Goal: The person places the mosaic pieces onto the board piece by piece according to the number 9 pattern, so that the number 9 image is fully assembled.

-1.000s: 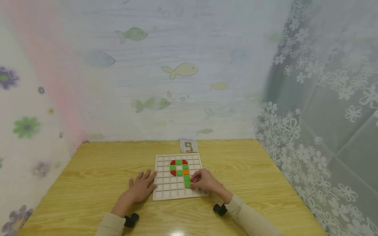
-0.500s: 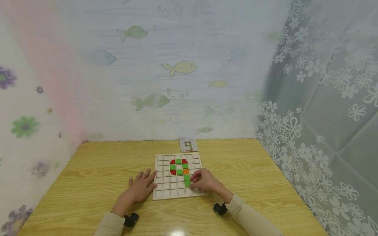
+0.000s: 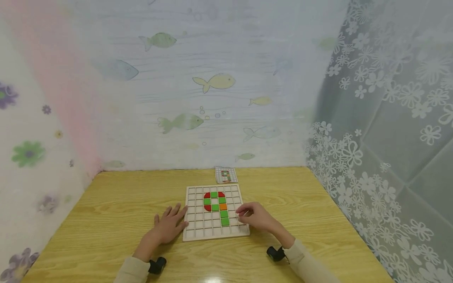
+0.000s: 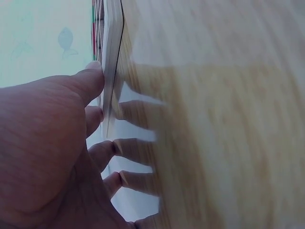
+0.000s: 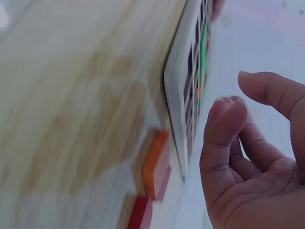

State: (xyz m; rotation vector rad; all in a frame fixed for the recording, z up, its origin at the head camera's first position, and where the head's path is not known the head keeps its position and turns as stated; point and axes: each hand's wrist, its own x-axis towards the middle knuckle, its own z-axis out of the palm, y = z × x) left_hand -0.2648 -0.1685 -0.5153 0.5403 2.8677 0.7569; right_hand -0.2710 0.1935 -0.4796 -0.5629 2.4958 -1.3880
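A pale square grid board [image 3: 198,232] lies on the wooden table. Red, green and orange tiles in its cells form a shape like a 9, with a green tile [image 3: 225,221] at the lower end. My left hand [image 3: 167,227] rests on the table with fingers spread, thumb and fingertips at the board's left edge. My right hand [image 3: 259,218] hovers over the board's right edge, fingers loosely bent. In the right wrist view, thumb and fingers [image 5: 221,124] stand apart, holding nothing. Beside the board there lie a loose orange tile [image 5: 155,167] and a red one [image 5: 138,213].
Behind the board lies a small card [image 3: 226,175] printed with a similar coloured figure on a grid. A wall with fish drawings stands at the table's far edge. A flowered sheet [image 3: 354,188] borders the right side.
My right hand has moved right, away from the lowest green tile, which stays in its cell and is now fully visible. The left hand has stayed in place.
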